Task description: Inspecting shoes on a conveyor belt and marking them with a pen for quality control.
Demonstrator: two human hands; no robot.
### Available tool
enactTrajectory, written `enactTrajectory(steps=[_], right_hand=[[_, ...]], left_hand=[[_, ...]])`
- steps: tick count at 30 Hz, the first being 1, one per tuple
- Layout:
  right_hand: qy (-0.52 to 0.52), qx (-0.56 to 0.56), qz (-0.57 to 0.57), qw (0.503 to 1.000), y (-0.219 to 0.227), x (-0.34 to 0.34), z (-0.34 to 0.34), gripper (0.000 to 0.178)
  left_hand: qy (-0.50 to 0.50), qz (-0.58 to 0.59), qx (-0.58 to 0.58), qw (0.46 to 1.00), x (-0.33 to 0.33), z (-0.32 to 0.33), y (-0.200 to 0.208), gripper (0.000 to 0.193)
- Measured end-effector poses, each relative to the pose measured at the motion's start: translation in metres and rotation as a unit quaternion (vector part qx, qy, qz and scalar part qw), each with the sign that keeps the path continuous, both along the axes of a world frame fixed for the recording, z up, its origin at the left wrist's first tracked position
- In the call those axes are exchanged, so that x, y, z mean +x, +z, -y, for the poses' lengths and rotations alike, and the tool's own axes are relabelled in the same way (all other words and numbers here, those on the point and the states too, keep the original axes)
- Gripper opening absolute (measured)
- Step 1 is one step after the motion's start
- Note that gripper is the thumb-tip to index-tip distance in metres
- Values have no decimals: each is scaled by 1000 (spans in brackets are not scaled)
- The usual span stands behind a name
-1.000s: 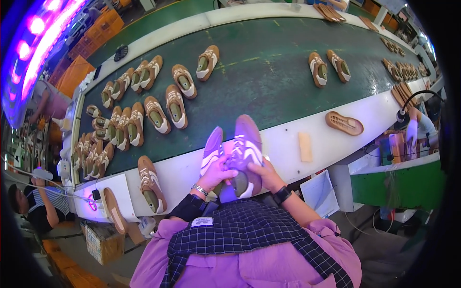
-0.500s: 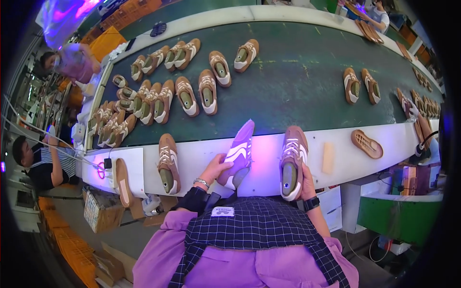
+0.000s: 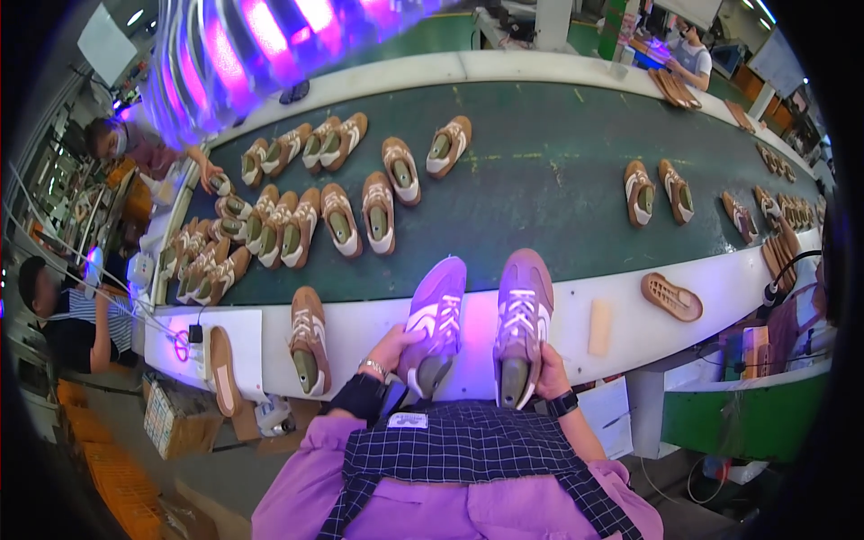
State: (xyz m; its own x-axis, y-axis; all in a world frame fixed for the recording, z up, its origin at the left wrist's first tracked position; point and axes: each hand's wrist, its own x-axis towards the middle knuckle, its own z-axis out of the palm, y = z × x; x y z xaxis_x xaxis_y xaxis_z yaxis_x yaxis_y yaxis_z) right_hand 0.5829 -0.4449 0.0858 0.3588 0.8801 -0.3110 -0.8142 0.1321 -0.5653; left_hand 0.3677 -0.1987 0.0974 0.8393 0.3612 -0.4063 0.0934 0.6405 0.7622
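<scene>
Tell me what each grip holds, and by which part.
Left grip: one shoe, by its left side toward the heel. Right grip: the other shoe, by its right side near the heel.

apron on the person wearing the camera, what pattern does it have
The apron is dark with a thin white grid; head view.

Two hands [image 3: 392, 349] [image 3: 552, 376], two held shoes [image 3: 436, 315] [image 3: 522, 319], one more shoe [image 3: 309, 337] on the ledge [image 3: 569, 310], one pale strip [image 3: 599, 328], one latticed sole [image 3: 671, 297]
</scene>
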Motion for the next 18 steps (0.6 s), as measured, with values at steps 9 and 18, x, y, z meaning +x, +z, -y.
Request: enactTrajectory(steps=[9,18], right_hand=[[150,124,-112,974,31,26,-18,82],[162,126,-30,978,79,22,-42,83]], left_hand=[[-37,174,-157,971,-7,2,47,75],[42,119,-135,983,4,6,64,66]])
